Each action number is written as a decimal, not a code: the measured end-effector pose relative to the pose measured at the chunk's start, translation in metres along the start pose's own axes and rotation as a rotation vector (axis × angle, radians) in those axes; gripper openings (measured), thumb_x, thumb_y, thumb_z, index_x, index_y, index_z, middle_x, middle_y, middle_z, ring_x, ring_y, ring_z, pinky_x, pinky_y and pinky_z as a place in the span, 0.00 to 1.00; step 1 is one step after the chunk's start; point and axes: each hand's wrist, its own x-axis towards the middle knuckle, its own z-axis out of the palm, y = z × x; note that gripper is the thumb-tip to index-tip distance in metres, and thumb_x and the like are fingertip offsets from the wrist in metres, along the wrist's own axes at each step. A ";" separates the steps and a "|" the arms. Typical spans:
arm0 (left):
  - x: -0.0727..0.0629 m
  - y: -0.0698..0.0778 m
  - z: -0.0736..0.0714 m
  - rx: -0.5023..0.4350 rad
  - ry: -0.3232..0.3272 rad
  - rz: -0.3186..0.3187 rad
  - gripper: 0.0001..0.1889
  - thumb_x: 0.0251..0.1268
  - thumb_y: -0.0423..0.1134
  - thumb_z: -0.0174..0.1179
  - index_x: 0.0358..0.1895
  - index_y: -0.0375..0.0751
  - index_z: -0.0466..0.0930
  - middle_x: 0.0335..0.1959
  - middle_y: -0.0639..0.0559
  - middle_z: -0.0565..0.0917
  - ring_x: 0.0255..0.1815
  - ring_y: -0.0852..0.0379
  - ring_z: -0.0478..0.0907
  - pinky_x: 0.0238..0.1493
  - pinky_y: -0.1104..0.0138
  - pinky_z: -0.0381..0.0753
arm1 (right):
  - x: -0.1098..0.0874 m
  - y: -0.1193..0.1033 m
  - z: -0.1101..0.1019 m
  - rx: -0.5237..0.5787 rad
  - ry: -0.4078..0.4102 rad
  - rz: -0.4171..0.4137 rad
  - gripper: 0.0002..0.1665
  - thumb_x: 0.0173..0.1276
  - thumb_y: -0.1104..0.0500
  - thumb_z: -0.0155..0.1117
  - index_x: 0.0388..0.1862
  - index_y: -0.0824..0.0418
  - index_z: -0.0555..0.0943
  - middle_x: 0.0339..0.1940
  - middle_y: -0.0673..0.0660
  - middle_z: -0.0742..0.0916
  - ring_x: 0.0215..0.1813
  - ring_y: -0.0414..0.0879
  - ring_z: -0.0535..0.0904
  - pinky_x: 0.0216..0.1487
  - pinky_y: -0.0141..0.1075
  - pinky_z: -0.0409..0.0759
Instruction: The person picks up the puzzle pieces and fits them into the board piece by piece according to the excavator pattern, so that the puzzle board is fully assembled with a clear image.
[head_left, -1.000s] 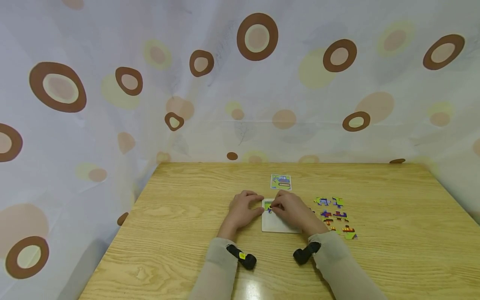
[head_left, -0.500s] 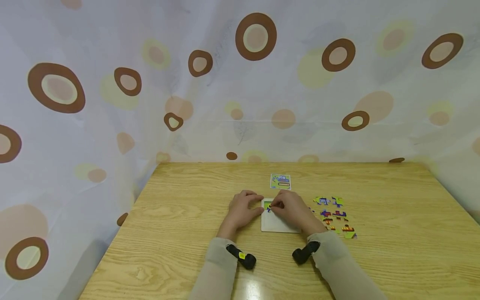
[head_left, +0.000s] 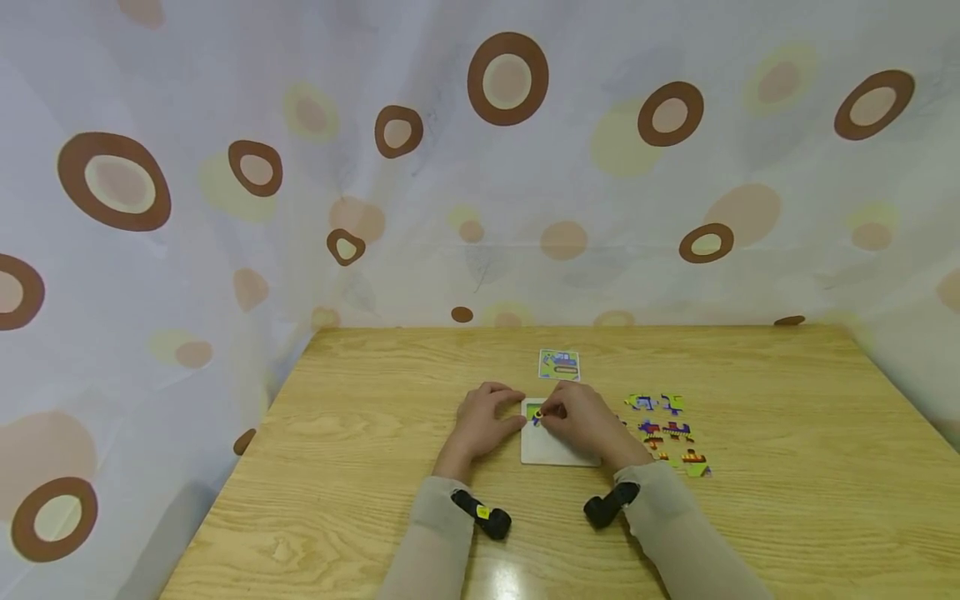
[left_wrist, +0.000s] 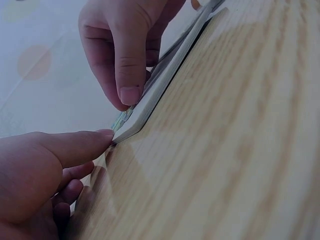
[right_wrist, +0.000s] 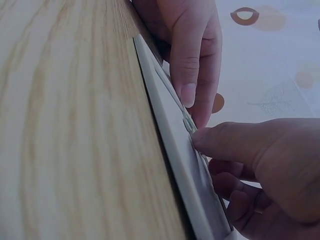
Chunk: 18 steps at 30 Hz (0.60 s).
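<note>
I observe, remotely, the right hand (head_left: pixel 587 418) pinching a green-and-blue jigsaw piece (head_left: pixel 536 420) at the far-left corner of a square white tray (head_left: pixel 551 450); the left hand (head_left: pixel 486 418), relaxed, touches its edge. The yellow label (head_left: pixel 483 512) is unreadable.

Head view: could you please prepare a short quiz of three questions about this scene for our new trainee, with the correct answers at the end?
1. Where does the picture card lie, relative to the white tray?
A) inside it
B) beyond its far edge
C) off its left side

2. True or false: the loose puzzle pieces lie to the right of the white tray.

3. Which hand reaches over the white tray, and toward which corner?

Key:
1. B
2. True
3. The right hand, toward the far left corner.
</note>
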 end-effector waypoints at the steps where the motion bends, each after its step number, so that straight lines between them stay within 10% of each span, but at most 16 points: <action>1: 0.000 0.000 0.000 -0.005 -0.001 0.001 0.18 0.67 0.45 0.64 0.59 0.49 0.82 0.62 0.49 0.74 0.64 0.43 0.66 0.64 0.44 0.60 | 0.000 0.000 0.000 0.001 -0.001 0.000 0.04 0.63 0.62 0.70 0.36 0.59 0.89 0.32 0.46 0.81 0.32 0.39 0.75 0.35 0.35 0.76; 18: -0.001 0.000 0.000 0.015 -0.004 0.005 0.19 0.67 0.45 0.64 0.60 0.49 0.82 0.62 0.49 0.74 0.64 0.43 0.66 0.64 0.46 0.61 | 0.002 -0.003 0.001 -0.009 -0.012 0.010 0.04 0.64 0.63 0.70 0.37 0.60 0.89 0.33 0.48 0.81 0.33 0.39 0.75 0.36 0.36 0.76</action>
